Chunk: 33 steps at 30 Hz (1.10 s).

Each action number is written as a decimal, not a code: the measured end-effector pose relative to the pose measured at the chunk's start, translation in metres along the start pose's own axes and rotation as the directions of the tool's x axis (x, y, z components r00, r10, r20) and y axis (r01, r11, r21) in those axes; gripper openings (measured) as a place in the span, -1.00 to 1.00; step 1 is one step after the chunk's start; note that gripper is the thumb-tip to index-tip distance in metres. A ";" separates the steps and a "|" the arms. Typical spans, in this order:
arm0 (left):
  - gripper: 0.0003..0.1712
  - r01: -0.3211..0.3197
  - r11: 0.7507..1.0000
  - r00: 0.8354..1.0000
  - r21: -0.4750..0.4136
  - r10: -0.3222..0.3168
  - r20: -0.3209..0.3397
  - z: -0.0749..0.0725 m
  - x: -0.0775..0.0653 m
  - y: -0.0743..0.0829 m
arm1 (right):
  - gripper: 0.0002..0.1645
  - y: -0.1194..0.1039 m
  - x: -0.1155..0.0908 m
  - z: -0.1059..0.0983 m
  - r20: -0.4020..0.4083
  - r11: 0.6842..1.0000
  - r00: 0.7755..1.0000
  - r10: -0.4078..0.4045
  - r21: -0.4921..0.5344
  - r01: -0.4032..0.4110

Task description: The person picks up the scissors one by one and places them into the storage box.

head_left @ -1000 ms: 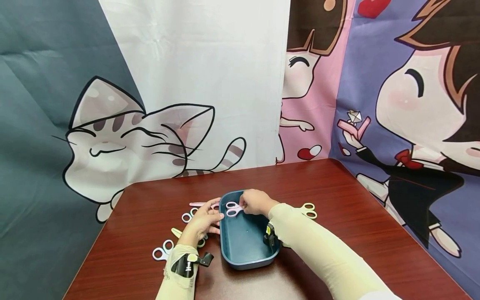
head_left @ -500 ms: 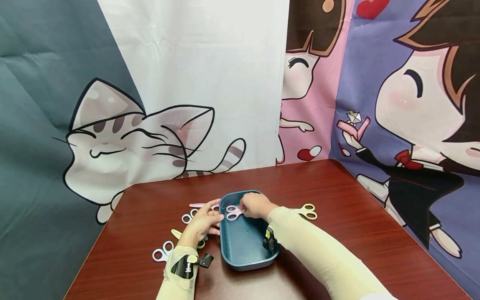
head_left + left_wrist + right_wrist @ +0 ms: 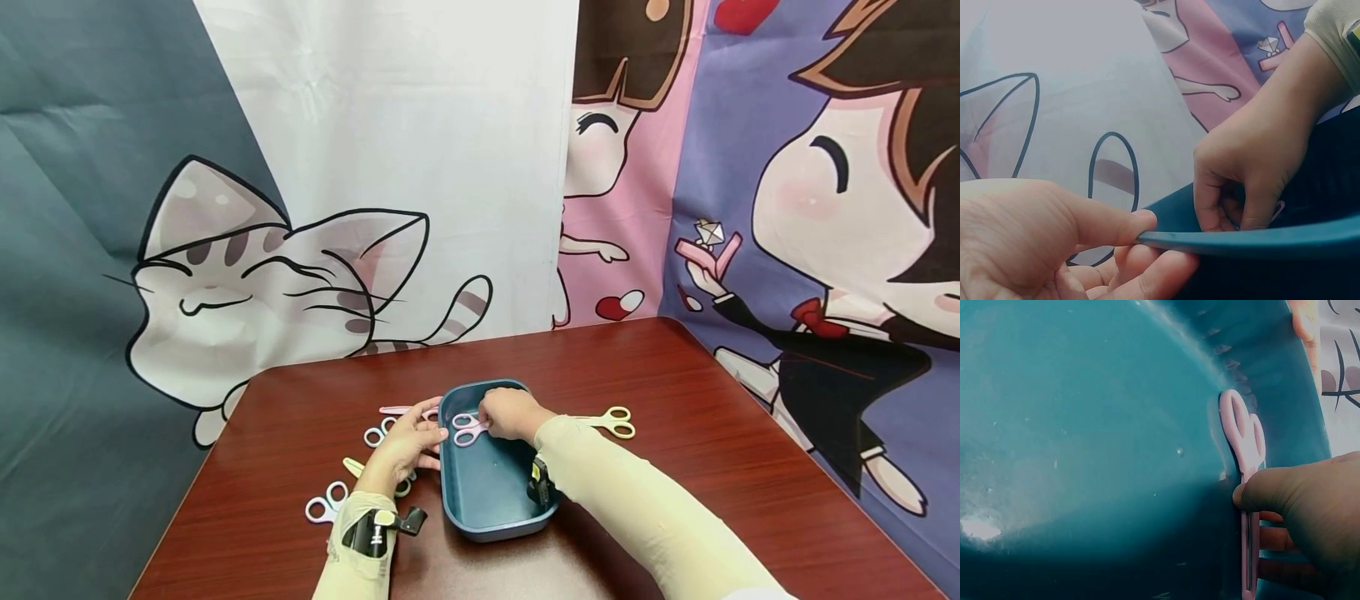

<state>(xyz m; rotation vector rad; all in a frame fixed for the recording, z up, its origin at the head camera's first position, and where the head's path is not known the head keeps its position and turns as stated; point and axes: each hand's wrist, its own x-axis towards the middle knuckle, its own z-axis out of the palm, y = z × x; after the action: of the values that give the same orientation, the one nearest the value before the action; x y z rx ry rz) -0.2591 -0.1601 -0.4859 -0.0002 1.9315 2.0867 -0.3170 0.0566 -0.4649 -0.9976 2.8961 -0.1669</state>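
Note:
A dark blue plastic bin (image 3: 491,492) sits on the table. My left hand (image 3: 405,447) holds its left side; in the left wrist view that hand (image 3: 1047,219) pinches the rim (image 3: 1260,240), thumb above and fingers below. Inside the bin's far part, my right hand (image 3: 513,412) pinches pink scissors (image 3: 480,427) near the pivot. In the right wrist view the scissors (image 3: 1248,461) lie close along the bin's floor, their handle loops pointing away from my fingers. Part of the blades is covered by my right hand in the head view.
Left of the bin lie more scissors: a pink pair (image 3: 393,410), white-blue handles (image 3: 327,505) and a yellow pair (image 3: 352,467), partly hidden by my left arm. Yellow scissors (image 3: 611,422) lie to the right, partly behind my right sleeve. A printed cloth (image 3: 420,125) hangs behind the table.
My right hand has lowered slightly toward the near side, and the pink scissors' handles have come down a little with it. My left hand keeps its hold on the bin.

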 end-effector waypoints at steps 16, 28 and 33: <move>-0.25 0.017 1.000 1.000 0.000 -0.017 -0.005 0.001 0.000 0.001 | -0.90 -0.001 -0.002 -0.002 0.005 0.999 1.000 -0.011 0.037 0.011; -0.25 0.012 1.000 1.000 -0.004 -0.012 -0.002 0.001 0.000 0.000 | -0.88 0.003 0.001 -0.006 0.044 0.997 0.999 0.016 0.079 -0.020; -0.25 0.002 1.000 1.000 -0.002 -0.002 -0.005 0.001 0.001 -0.002 | -0.74 0.009 0.001 -0.022 -0.006 0.985 1.000 0.023 0.171 -0.021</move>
<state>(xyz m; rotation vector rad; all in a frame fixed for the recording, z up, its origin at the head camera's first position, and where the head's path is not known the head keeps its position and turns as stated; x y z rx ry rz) -0.2592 -0.1593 -0.4875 -0.0079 1.9308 2.0893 -0.3256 0.0652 -0.4440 -0.9376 2.8395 -0.4108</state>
